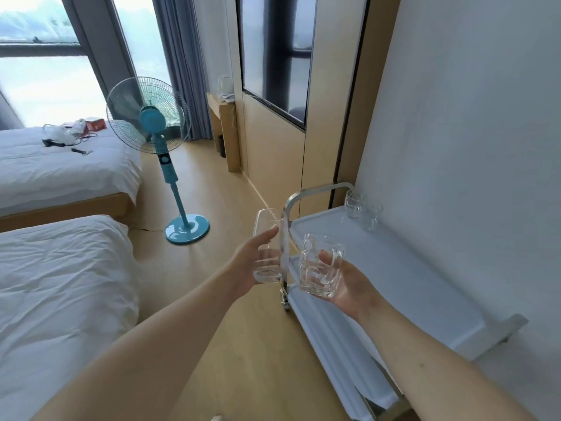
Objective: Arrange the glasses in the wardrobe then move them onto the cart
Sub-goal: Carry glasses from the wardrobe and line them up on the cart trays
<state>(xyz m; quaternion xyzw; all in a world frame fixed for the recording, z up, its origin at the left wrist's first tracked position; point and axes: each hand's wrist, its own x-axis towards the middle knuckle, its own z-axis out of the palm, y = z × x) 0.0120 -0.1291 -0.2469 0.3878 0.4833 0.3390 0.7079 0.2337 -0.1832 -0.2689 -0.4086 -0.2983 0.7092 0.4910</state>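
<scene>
My left hand (252,262) grips a tall clear tumbler (271,238), held upright just left of the cart's metal handle. My right hand (349,284) holds a clear glass mug (320,265) with a handle, above the near end of the white cart (403,268). Two clear glasses (361,209) stand together at the far end of the cart's top shelf, against the wall. A lower cart shelf (334,335) shows beneath my right hand. The wardrobe is not in view.
Two white beds (60,284) lie on the left. A blue standing fan (158,141) stands on the wooden floor between the beds and the cart. A wooden side table (223,129) with a kettle stands by the curtain. A white wall runs along the right.
</scene>
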